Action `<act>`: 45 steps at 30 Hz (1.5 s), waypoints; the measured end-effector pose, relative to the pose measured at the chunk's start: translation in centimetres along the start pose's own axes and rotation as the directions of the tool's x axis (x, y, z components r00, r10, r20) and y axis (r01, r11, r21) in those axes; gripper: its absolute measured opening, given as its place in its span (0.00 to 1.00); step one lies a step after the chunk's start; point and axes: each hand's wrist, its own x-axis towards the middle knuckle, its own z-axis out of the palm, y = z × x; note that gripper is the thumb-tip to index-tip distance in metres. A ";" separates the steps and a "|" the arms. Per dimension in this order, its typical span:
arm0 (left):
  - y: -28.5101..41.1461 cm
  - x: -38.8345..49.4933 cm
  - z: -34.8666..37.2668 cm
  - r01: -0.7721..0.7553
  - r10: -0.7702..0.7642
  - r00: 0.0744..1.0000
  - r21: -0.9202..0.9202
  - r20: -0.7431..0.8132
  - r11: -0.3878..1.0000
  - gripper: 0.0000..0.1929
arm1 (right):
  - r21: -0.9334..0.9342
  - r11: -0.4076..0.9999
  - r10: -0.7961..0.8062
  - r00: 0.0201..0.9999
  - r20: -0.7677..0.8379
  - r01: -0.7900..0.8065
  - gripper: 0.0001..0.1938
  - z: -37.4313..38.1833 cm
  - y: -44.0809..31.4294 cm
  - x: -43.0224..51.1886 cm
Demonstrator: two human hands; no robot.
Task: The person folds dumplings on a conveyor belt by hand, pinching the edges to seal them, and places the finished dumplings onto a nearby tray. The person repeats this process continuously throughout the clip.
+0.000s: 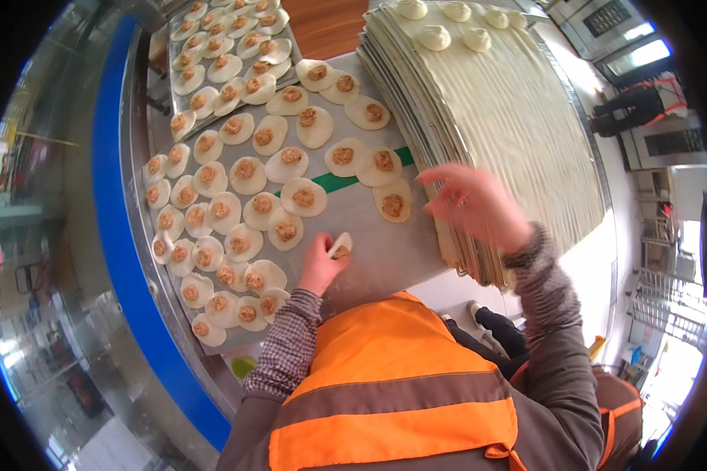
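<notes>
My left hand (321,263) holds a round dough wrapper with meat filling (343,246), its edge folded up between thumb and fingers. It is low over the front of the metal worktable (383,253). My right hand (477,203), blurred, hangs over the near left edge of the tray stack with fingers apart and nothing in them. Flat dough wrappers topped with meat filling (245,175) cover much of the worktable to the left and ahead. One such wrapper (392,203) lies just left of my right hand. Several pleated buns (435,37) sit at the far end of the stack.
A tall stack of cloth-lined trays (518,112) stands at the right. Farther left, a metal tray (297,50) carries more filled wrappers. A green strip (336,181) crosses the table. A blue-edged glass panel (109,171) borders the left. Other people are at the right (642,103) and behind (618,406).
</notes>
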 end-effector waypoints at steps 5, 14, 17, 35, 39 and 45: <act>0.1 -2.8 -4.8 0.445 -0.017 0.878 -0.803 0.478 0.396 0.23 | 0.140 0.954 0.257 0.963 0.079 -0.266 0.15 13.4 -0.6 0.9; 0.9 -9.8 -11.5 0.112 0.071 0.952 -0.555 0.296 0.824 0.20 | -0.023 0.990 -0.138 0.988 -0.075 0.137 0.08 22.8 -7.0 -0.8; 0.9 -10.8 -12.9 0.162 0.034 0.924 -0.471 0.381 0.867 0.20 | 0.363 0.926 0.117 0.993 -0.014 -0.104 0.07 24.1 -9.2 -1.3; 1.9 -11.3 -15.4 0.021 0.121 0.875 -0.286 0.469 0.958 0.18 | 0.196 0.979 0.054 0.998 0.031 -0.059 0.06 23.4 -10.8 -2.2; 2.7 -10.2 -15.2 -0.126 0.187 0.850 -0.155 0.493 0.980 0.18 | 0.343 0.939 0.042 0.998 -0.044 -0.024 0.07 23.5 -10.3 -1.9; 3.3 -10.7 -13.8 0.242 0.059 0.921 -0.687 0.384 0.686 0.18 | 0.184 0.983 0.019 0.997 -0.068 -0.006 0.07 22.1 -9.0 -1.8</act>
